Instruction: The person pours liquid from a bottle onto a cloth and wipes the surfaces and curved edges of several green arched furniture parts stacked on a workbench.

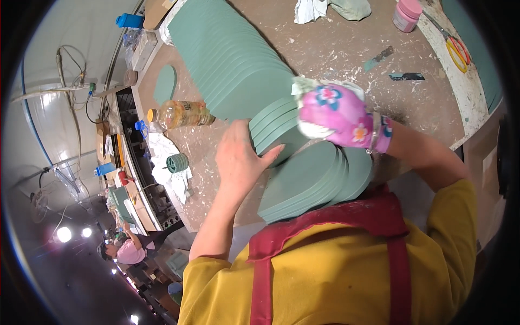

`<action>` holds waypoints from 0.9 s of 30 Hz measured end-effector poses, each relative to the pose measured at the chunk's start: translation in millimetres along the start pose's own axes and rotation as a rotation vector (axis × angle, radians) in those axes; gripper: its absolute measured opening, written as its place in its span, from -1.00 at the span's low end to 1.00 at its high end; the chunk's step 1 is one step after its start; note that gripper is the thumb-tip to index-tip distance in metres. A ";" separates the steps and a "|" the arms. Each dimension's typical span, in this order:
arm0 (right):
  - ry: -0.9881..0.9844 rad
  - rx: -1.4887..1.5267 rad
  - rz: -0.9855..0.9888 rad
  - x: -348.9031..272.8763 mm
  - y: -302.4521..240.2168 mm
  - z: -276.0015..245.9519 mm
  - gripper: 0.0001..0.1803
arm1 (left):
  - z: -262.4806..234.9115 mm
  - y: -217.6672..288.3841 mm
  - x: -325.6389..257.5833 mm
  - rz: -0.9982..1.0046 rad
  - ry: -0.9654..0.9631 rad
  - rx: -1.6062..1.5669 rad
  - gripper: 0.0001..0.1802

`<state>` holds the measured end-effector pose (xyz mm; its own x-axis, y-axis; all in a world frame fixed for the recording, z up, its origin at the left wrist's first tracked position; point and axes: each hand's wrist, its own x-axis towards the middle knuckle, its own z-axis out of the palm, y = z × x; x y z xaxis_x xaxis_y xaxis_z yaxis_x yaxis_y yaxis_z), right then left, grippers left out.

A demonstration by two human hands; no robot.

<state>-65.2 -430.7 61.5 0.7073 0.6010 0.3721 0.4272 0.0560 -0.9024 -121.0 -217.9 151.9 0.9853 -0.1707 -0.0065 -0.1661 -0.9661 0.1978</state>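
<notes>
My bare left hand grips the left edge of a small fanned stack of green rounded sheets, its thumb laid over the near end. A pink flowered glove covers my right hand, which is closed around a crumpled white cloth against the right side of that stack. Most of the right fingers are hidden by the glove and cloth. Beyond lies a long overlapping row of matching green sheets. Another green pile rests between my hands and my red apron.
Left of the row stand a bottle of yellowish liquid and a loose green piece. A green coil sits on white paper. Scissors, a pink jar and dark strips lie to the right. Another person is far left.
</notes>
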 end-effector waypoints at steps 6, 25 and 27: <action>0.188 1.003 0.342 -17.8 20.5 26.0 -0.57 | 3.3 -4.1 -2.6 0.086 0.057 0.028 -0.31; -0.131 -0.268 -0.043 -20.1 1.8 14.0 -0.49 | 5.7 14.5 -20.8 -0.002 0.013 0.058 -0.32; -0.108 0.170 0.108 -10.5 4.4 51.5 -0.42 | 7.4 13.8 -23.0 0.022 0.011 0.075 -0.34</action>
<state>-99.8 -395.8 42.4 0.6757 0.6921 0.2540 0.2446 0.1146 -0.9628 -146.2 -228.8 147.5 0.9817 -0.1902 0.0083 -0.1898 -0.9740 0.1236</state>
